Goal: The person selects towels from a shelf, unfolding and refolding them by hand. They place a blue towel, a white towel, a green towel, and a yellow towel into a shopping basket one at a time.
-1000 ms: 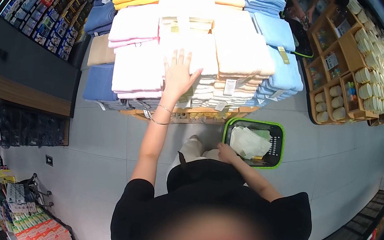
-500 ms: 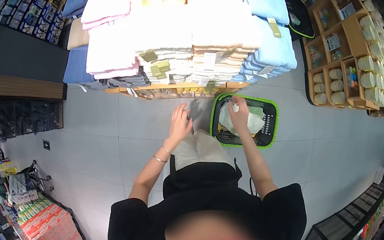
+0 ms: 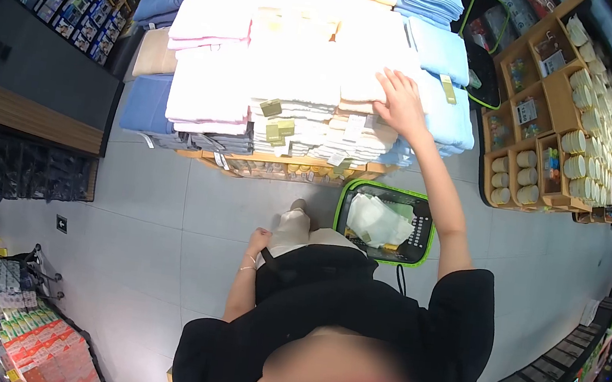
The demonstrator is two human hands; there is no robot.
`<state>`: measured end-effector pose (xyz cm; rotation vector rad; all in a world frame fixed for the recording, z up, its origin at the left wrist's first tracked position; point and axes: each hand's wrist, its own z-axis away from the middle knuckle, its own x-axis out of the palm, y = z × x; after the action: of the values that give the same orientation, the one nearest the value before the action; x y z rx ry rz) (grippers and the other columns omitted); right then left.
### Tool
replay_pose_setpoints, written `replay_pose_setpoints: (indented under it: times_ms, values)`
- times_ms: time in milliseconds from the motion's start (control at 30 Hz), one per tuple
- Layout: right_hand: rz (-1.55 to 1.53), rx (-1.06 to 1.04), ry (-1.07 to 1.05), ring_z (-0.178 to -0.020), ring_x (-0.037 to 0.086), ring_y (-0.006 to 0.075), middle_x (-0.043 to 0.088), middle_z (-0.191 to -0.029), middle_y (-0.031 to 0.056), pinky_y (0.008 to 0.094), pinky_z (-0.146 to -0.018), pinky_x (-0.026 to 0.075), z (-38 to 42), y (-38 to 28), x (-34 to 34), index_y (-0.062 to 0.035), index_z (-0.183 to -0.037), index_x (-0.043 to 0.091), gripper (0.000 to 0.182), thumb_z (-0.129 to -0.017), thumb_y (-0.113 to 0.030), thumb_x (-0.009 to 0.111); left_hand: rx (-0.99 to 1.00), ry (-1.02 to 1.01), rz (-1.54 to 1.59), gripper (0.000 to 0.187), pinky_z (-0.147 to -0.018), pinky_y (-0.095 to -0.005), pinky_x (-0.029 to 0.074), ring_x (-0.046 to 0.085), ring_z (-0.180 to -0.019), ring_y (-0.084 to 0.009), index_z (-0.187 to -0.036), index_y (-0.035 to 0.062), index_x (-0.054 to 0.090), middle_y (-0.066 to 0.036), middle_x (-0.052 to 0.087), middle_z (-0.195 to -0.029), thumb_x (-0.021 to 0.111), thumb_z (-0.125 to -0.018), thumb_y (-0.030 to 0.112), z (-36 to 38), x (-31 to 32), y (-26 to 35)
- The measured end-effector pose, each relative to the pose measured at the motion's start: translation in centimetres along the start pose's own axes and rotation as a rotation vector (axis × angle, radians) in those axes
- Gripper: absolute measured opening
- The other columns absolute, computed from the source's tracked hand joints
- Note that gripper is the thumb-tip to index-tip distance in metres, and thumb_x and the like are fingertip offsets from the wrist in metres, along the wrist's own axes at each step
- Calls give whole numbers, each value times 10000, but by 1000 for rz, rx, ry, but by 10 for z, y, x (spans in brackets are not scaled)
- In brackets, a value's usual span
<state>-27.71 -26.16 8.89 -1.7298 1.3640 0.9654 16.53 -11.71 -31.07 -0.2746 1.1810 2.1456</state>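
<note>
The person's right hand [image 3: 402, 103] reaches forward with the arm extended, palm down and fingers slightly spread, touching the top of a stack of folded peach towels [image 3: 362, 95] near its right edge; it is unclenched and grips nothing visible. Folded pale-blue towels [image 3: 445, 116] lie just right of that stack, and folded white towels [image 3: 296, 87] with olive-green tags [image 3: 278, 133] just left. The left arm is bent low, the left hand [image 3: 260, 239] beside the light-coloured trousers [image 3: 291, 233], its fingers apparently curled; whether it holds anything cannot be told. Right of the legs, a black plastic basket with a green rim [image 3: 390, 189] stands on the grey tiled floor [image 3: 508, 254], containing crumpled whitish material [image 3: 373, 218] and a small yellow item [image 3: 391, 246], partly hidden.
</note>
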Motion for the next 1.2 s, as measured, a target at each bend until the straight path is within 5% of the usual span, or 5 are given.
replay_pose_setpoints:
  times_ms: [433, 633, 867, 1100, 1200]
  values:
    - [-552, 490, 46, -802, 597, 162, 643, -885, 83, 281, -740, 452, -139, 115, -87, -33, -1033, 588, 370, -672, -116, 595, -495, 58, 195, 368, -480, -357, 459, 604, -608, -258, -776, -90, 615, -146, 606, -660, 574, -717, 271, -13, -25, -74]
    - [-78, 138, 248, -830, 580, 370, 609, -966, 175, 396, -723, 471, -156, 103, -36, -79, -1204, 451, 495, -715, -90, 528, -227, 140, 118, 408, -644, -401, 468, 626, -690, -308, -775, -124, 617, -226, 625, -697, 583, -693, 275, -6, -35, -35]
    - [172, -64, 129, -976, 532, 367, 502, -1166, 214, 418, -833, 432, -115, 93, 77, -123, -1288, 390, 636, -684, -25, 567, -252, 108, 156, 411, -672, -386, 463, 631, -735, -332, -758, -107, 625, -263, 623, -747, 569, -691, 294, 0, -45, -18]
    - [-463, 419, 268, -1018, 532, 325, 546, -1105, 221, 379, -884, 412, -133, 75, 49, -118, -1281, 404, 617, -692, 4, 540, -218, 85, 62, 396, -705, -382, 466, 631, -783, -333, -773, -121, 617, -257, 629, -761, 567, -694, 264, -31, -32, -61]
    - [-89, -44, 199, -1048, 511, 339, 516, -1161, 212, 396, -894, 405, -130, 79, 66, -154, -1300, 388, 642, -696, 5, 535, -335, -20, 107, 424, -698, -367, 469, 630, -789, -303, -823, -117, 611, -239, 637, -822, 570, -781, 303, -7, -47, -10]
